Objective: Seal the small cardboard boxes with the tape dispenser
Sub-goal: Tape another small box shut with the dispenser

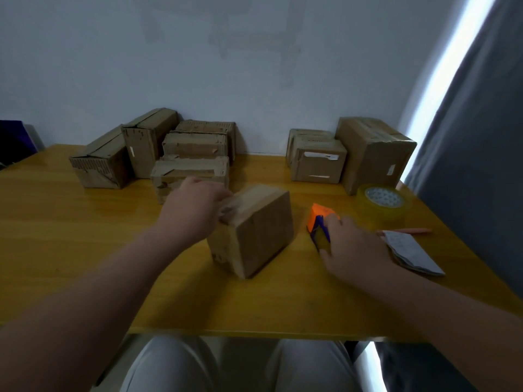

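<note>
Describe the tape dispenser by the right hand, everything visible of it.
The tape dispenser is small and wedge-shaped, bright orange at its far end and dark blue nearer, seemingly plastic. It rests on the yellow table, right of the cardboard box and apart from it. The right hand grips it from the right, hiding that side. Any tape on it is too blurred to tell.

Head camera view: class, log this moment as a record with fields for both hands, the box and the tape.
Left hand: grips top edge of centre box
Right hand: holds orange and blue tape dispenser
Box position: stands on yellow table
Tape roll: on table, right of dispenser
Other boxes: two groups by the wall
</note>
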The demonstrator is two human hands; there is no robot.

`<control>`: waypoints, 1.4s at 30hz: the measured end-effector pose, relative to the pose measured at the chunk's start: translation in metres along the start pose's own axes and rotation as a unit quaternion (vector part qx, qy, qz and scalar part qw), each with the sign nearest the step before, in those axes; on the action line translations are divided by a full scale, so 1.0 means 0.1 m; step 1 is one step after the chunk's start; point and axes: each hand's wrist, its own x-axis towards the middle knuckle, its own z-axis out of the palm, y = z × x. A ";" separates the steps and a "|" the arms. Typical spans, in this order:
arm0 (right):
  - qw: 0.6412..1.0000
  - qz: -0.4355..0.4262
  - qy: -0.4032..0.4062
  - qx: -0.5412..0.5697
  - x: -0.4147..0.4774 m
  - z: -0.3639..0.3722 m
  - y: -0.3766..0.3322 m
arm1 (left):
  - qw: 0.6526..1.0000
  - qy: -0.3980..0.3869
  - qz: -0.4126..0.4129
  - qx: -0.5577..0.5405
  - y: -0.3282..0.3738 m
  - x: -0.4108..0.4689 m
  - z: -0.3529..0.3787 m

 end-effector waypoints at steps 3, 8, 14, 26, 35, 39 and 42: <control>0.998 0.042 -0.011 0.035 0.04 0.03 0.03 | 0.996 -0.084 -0.016 0.036 0.32 0.10 0.02; 0.993 0.056 -0.028 0.095 0.10 0.00 0.12 | 0.979 -0.196 -0.033 0.036 0.54 0.29 0.07; 0.905 0.130 0.013 0.405 0.33 -0.22 0.33 | 0.957 -0.256 0.072 0.119 0.62 0.40 -0.12; 0.925 0.113 -0.121 0.342 0.29 -0.22 0.44 | 0.911 -0.123 0.276 0.279 0.46 0.30 -0.16; 0.950 0.094 -0.082 0.285 0.27 -0.22 0.53 | 0.964 -0.103 0.207 0.129 0.40 0.04 0.03; 0.932 0.008 -0.011 0.363 0.19 -0.26 0.57 | 0.969 -0.078 0.188 0.141 0.26 0.13 0.07; 0.896 -0.047 0.037 0.440 0.15 -0.36 0.56 | 0.974 -0.072 0.175 0.123 0.24 0.14 0.05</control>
